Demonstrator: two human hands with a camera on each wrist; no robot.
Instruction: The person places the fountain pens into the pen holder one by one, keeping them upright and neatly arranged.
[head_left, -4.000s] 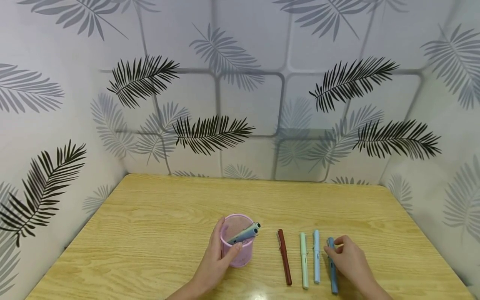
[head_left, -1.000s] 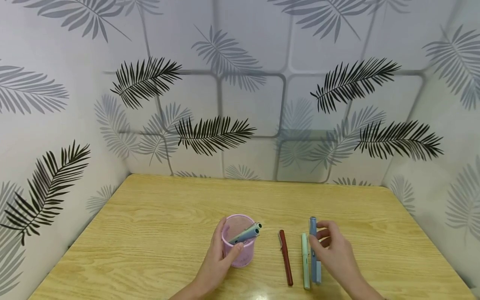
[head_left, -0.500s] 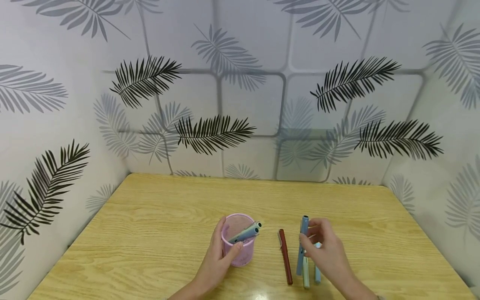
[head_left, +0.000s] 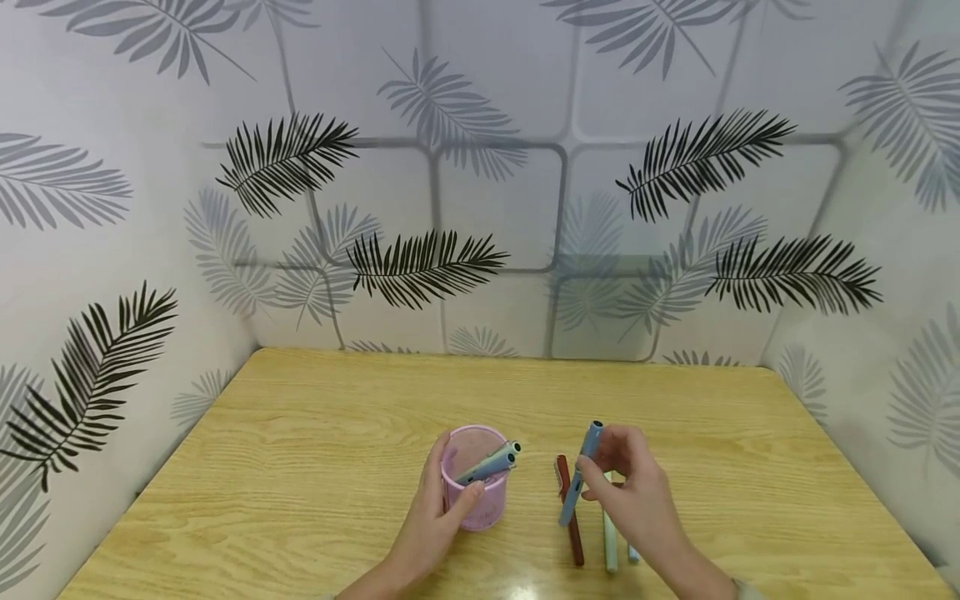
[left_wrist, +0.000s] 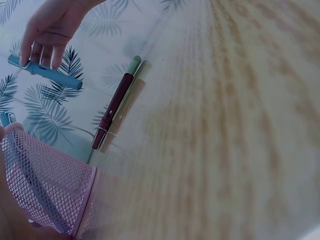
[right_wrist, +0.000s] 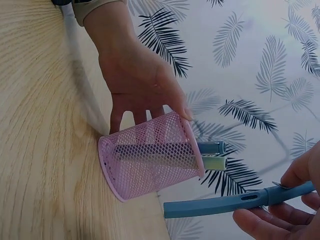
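My left hand (head_left: 427, 529) holds a pink mesh pen cup (right_wrist: 145, 175), fingers round its far side and thumb at the rim. Inside lean a blue pen (right_wrist: 215, 147) and a pale green pen (right_wrist: 214, 163), their ends past the rim. My right hand (head_left: 636, 492) pinches another blue pen (head_left: 570, 502) between thumb and fingers. It is tilted in the air, raised off the table, and overlaps the dark red pen (head_left: 576, 546) in the head view. A light green pen (head_left: 611, 542) and a light blue pen (head_left: 633, 555) lie right of the red one, partly hidden by my right hand.
A wood-grain table (head_left: 300, 450) carries everything. Behind it and at both sides stand pale walls (head_left: 495, 208) printed with leaf shapes.
My right hand has picked up the blue pen from the right end of the row and carried it left over the others, tilting it. My left hand and the cup stay put.
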